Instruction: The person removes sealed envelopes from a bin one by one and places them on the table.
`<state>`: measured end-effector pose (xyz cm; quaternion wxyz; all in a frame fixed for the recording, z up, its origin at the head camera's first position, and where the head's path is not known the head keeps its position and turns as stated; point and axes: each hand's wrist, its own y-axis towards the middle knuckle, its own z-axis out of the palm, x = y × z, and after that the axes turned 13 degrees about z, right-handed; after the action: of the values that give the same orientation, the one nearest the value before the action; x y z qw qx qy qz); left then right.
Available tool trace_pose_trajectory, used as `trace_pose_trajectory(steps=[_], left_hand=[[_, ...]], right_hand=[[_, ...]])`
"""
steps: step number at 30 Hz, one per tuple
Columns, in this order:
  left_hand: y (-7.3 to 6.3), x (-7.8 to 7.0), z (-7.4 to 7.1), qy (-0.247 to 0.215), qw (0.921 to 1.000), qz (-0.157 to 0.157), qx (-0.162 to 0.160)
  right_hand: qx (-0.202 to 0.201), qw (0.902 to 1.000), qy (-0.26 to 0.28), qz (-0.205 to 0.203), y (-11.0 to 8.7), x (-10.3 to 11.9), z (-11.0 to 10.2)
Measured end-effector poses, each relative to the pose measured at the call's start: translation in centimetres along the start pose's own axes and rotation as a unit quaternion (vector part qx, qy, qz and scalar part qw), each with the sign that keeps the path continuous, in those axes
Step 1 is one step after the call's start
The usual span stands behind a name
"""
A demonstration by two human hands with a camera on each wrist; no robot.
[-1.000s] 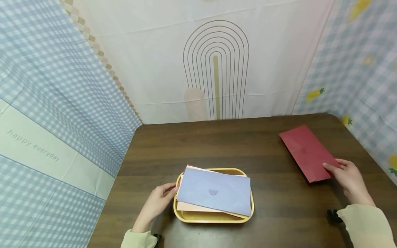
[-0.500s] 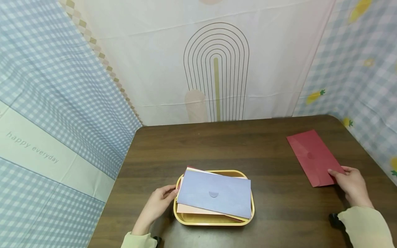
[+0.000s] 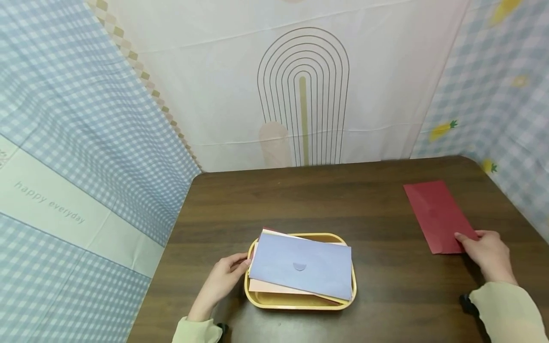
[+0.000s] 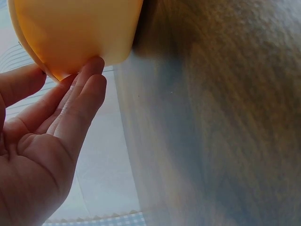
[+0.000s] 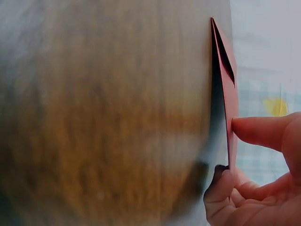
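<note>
A red envelope lies at the right of the table in the head view. My right hand pinches its near right corner, thumb on top and fingers beneath. In the right wrist view, the held end of the red envelope is tilted up from the tabletop. My left hand grips the left rim of a yellow basket, with the thumb at the rim and the fingers against the outer wall. A blue-lavender envelope tops a stack of envelopes in the basket, over a peach one and others mostly hidden.
The dark wooden table runs back to a white hanging cloth with an arch print. Blue gingham cloth hangs at the left, and more with pineapple prints hangs at the right.
The right hand has brought the red envelope slightly right and toward me, turning it straighter and lowering it to the table. The left hand stays on the basket.
</note>
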<state>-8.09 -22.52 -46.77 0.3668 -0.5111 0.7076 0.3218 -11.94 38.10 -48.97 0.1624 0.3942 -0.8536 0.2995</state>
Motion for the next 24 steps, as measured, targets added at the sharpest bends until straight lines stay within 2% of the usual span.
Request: trace_pose_trajectory(steps=[13,24], left_hand=[[-0.16,-0.06,0.09,-0.012,0.9999,-0.004,-0.005],[0.03,0.11,0.20,-0.003,1.0000,0.004,-0.002]], right_hand=[[-0.012,0.9971,-0.050,-0.057,1.06,-0.36,-0.24],[0.012,0.9975,-0.064,-0.028,0.56,-0.16,-0.35]])
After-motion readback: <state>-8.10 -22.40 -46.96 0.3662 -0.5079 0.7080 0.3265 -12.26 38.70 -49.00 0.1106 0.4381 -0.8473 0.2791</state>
